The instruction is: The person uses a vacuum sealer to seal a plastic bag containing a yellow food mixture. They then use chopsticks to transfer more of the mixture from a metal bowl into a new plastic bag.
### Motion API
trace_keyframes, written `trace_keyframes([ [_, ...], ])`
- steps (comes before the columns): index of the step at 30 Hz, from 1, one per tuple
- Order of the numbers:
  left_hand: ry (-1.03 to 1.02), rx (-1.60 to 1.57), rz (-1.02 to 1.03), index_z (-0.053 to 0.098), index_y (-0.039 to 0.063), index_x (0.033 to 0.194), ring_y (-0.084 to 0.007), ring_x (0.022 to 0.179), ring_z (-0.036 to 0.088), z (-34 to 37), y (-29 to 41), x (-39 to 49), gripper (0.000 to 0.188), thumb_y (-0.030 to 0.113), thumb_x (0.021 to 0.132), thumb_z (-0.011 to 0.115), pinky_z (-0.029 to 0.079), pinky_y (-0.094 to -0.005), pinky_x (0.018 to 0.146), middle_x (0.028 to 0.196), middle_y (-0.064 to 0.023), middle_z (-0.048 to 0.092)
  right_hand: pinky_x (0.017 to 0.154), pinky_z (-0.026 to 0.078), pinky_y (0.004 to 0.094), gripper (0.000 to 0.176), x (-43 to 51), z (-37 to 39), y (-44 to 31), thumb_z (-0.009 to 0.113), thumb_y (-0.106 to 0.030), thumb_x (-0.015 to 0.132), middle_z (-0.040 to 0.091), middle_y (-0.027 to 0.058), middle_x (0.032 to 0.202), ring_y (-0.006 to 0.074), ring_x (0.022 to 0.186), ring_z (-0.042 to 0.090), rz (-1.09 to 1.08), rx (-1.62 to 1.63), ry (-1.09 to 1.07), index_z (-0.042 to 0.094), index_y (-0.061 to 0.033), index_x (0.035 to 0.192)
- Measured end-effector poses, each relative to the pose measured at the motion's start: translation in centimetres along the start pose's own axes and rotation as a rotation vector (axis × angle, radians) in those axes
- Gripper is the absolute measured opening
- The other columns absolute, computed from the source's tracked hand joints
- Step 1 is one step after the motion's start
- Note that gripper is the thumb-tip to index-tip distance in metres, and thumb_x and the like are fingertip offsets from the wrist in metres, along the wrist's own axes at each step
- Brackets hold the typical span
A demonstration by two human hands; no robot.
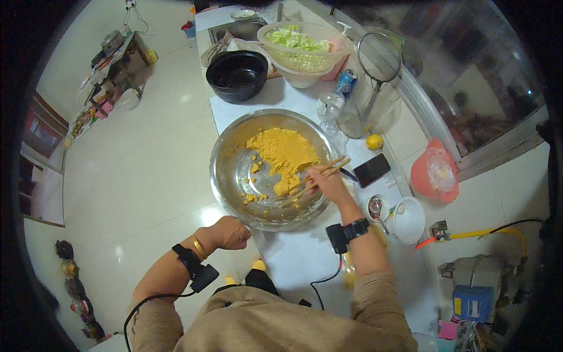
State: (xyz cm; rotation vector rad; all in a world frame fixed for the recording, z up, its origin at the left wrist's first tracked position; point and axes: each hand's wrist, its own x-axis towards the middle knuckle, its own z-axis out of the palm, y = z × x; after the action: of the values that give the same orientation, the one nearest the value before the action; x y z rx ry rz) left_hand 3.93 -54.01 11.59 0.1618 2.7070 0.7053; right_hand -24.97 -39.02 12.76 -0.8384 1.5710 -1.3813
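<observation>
A wide steel basin [228, 204] sits in front of me on a white-topped counter. A large crumbly mass of yellow dough [281, 147] fills its far side, and smaller crumbs [251, 198] lie scattered over the bottom on the near left. My right hand [324, 182] is over the basin's right side, gripping a pair of wooden chopsticks [299, 190]. Their tips reach down by a yellow lump [285, 185] near the dough's lower edge. My left hand [231, 233] is curled into a fist just outside the near-left rim, with nothing visible in it.
Beyond the basin stand a black pot [237, 79] and a colander of chopped cabbage [299, 42]. To the right are a drink can [347, 81], plastic bottle [329, 108], mesh strainer [379, 57], lemon [374, 142], phone [371, 170], small bowl with spoon [377, 207] and white tub [409, 220].
</observation>
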Motion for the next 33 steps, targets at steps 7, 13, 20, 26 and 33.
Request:
trace_keyframes([
  [7, -0.032, -0.009, 0.053, 0.062, 0.006, 0.07, -0.0337, 0.068, 0.06, -1.7, 2.5, -2.5, 0.016, 0.021, 0.072, 0.056, 0.049, -0.0428, 0.061, 0.068, -0.0141, 0.06, 0.056, 0.049, 0.023, 0.022, -3.4, -2.3, -3.9, 0.048, -0.018, 0.092, 0.058, 0.0059, 0.076, 0.0116, 0.06, 0.057, -0.114, -0.204, 0.088, 0.059, 0.001, 0.09],
  [13, 0.039, -0.074, 0.063, 0.063, 0.006, 0.07, -0.0314, 0.073, 0.06, -5.7, 5.4, -5.0, 0.014, 0.018, 0.074, 0.059, 0.049, -0.04, 0.065, 0.073, -0.0122, 0.059, 0.054, 0.05, 0.024, 0.022, -2.9, 0.6, -1.0, 0.049, -0.018, 0.092, 0.058, 0.0066, 0.082, 0.0131, 0.061, 0.061, -0.226, -0.293, 0.053, 0.057, 0.002, 0.094],
  [20, 0.175, -0.155, 0.145, 0.063, 0.004, 0.071, -0.0303, 0.075, 0.059, -8.5, 7.6, -5.4, 0.012, 0.014, 0.074, 0.061, 0.049, -0.0383, 0.066, 0.077, -0.0115, 0.059, 0.054, 0.054, 0.0276, 0.032, -1.3, 0.6, 2.1, 0.047, -0.028, 0.093, 0.059, 0.0119, 0.078, 0.0212, 0.062, 0.065, -0.061, 0.093, 0.328, 0.055, 0.0035, 0.092],
  [26, 0.191, -0.249, 0.186, 0.062, 0.002, 0.075, -0.0302, 0.076, 0.059, -8.9, 8.3, -3.4, 0.011, 0.013, 0.077, 0.063, 0.048, -0.038, 0.066, 0.078, -0.0125, 0.059, 0.057, 0.057, 0.0337, 0.033, -3.5, -1.5, 4.3, 0.048, -0.029, 0.091, 0.06, 0.0164, 0.079, 0.0261, 0.062, 0.065, -0.115, 0.473, 0.602, 0.055, 0.0025, 0.089],
  [33, 0.213, -0.225, 0.184, 0.062, 0.001, 0.077, -0.0286, 0.078, 0.058, -8.6, 9.1, -0.9, 0.011, 0.011, 0.078, 0.064, 0.048, -0.037, 0.069, 0.083, -0.0129, 0.058, 0.061, 0.055, 0.0339, 0.03, -8.5, -2.4, 1.9, 0.051, -0.03, 0.091, 0.06, 0.0114, 0.081, 0.023, 0.065, 0.063, -0.107, 0.938, 0.61, 0.056, -0.0001, 0.088],
])
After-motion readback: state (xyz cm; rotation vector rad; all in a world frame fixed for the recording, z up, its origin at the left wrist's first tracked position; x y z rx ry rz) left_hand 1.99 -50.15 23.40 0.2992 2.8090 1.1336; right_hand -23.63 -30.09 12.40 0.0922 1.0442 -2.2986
